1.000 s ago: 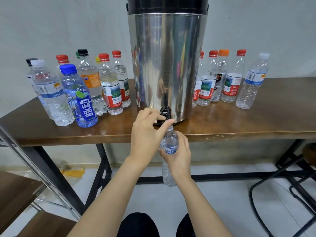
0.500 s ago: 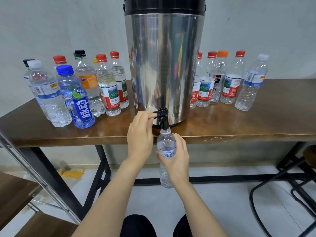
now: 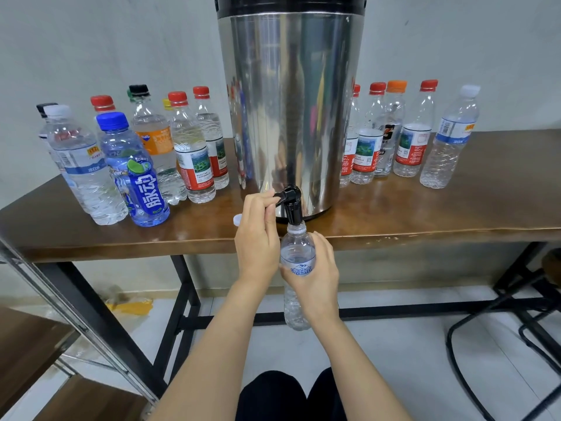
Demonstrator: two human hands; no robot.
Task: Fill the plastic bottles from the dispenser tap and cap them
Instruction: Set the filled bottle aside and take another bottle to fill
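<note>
Gripping a clear water bottle (image 3: 298, 256) w/ R hand (image 3: 317, 278): fingers curled round the blue-labelled mid, thumb across the front. Held upright below the table edge, uncapped, mouth right at the spout of the black tap (image 3: 293, 209). Fill level: can't tell thru the plastic.

Pinching the tap lever (image 3: 280, 195) w/ L hand (image 3: 257, 238), thumb + forefinger closed on its tip, other fingers curled loosely beneath. Lever pointing out to the left of the tap body. Tap mounted low on the front of a stainless-steel dispenser (image 3: 288, 101) w/ black lid band, standing near the front edge of a brown wooden table (image 3: 425, 217).

Loose white cap (image 3: 237, 219) lying on the tabletop just left of L hand.

Left of dispenser: cluster of capped bottles, incl. blue-capped bottle (image 3: 133, 174) w/ blue label at front, white-capped bottle (image 3: 80, 165) just beside it, black-capped Fanta bottle (image 3: 151, 141) behind, plus several red-capped ones. Right of dispenser: row of capped bottles, mostly red caps, one orange-capped bottle (image 3: 392, 129) among them, and a far-right bottle (image 3: 449, 141) w/ pale cap standing a bit apart.

Black metal stool frame (image 3: 485, 326) on the floor at right; wooden shelf (image 3: 27, 338) at lower left.
</note>
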